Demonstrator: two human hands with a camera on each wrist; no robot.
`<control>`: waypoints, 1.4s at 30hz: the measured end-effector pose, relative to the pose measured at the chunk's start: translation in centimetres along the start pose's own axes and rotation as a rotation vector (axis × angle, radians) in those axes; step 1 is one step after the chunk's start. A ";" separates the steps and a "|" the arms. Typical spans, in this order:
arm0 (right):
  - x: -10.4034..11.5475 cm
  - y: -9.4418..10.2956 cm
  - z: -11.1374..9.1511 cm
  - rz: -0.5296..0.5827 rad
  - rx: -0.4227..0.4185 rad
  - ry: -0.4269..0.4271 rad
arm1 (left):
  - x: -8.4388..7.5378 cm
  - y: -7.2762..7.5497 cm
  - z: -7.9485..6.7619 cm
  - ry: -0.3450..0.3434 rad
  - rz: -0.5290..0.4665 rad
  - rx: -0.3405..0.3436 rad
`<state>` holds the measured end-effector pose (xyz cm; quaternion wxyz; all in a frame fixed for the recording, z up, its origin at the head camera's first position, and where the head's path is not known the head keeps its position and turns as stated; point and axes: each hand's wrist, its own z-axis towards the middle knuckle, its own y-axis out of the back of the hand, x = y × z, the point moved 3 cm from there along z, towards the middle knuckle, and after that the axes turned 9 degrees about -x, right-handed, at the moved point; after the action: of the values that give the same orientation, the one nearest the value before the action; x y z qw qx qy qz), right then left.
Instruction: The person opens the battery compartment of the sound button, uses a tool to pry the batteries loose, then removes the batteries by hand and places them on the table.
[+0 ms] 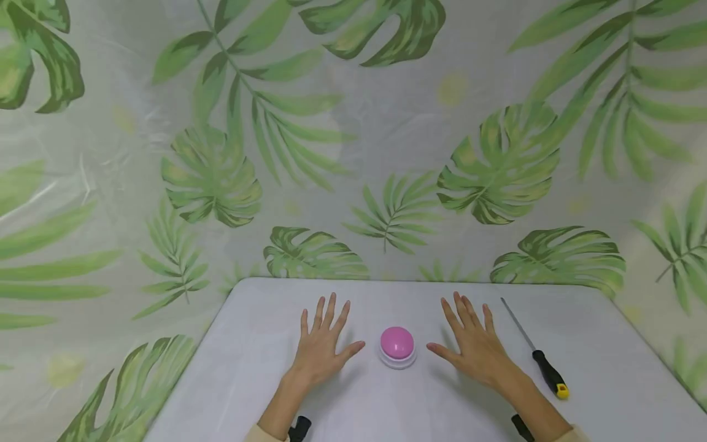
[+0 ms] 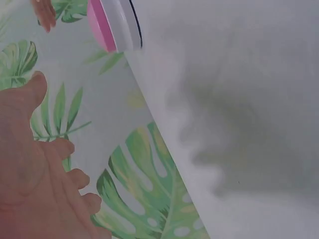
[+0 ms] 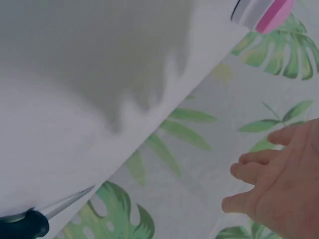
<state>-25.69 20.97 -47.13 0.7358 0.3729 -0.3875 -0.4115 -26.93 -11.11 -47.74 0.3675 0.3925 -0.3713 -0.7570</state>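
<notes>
A round pink push button [image 1: 397, 342] on a white base stands on the white table between the two hands. To its left, the left hand [image 1: 321, 350] hovers with fingers spread, holding nothing; its shadow falls on the tabletop. The right hand [image 1: 476, 350] hovers likewise on the button's right side, fingers apart and thumb pointing toward the button. A screwdriver [image 1: 547, 371] with a black handle and yellow end lies to the right of the right hand, its shaft angled away. In the right wrist view, part of the screwdriver's handle [image 3: 25, 224] shows at the lower left corner.
The white table [image 1: 221, 380] has rounded far corners. Behind it hangs a pale sheet [image 1: 397, 147] printed with green leaves. Dark straps with small devices [image 1: 300, 428] sit at both wrists.
</notes>
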 end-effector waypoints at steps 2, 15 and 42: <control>0.3 -0.2 0.2 0.012 0.007 0.006 | -0.5 -0.3 0.3 -0.011 -0.012 0.011; 3.3 -2.5 1.0 0.062 0.026 0.090 | -2.8 -2.5 1.2 -0.099 -0.028 0.097; 5.8 -4.5 0.4 0.081 0.173 0.134 | -5.7 -5.6 0.5 -0.151 0.134 0.218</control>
<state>-25.30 13.94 -49.32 0.7411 0.4459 -0.3862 -0.3206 -26.46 -3.64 -50.43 0.3433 0.3462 -0.5033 -0.7134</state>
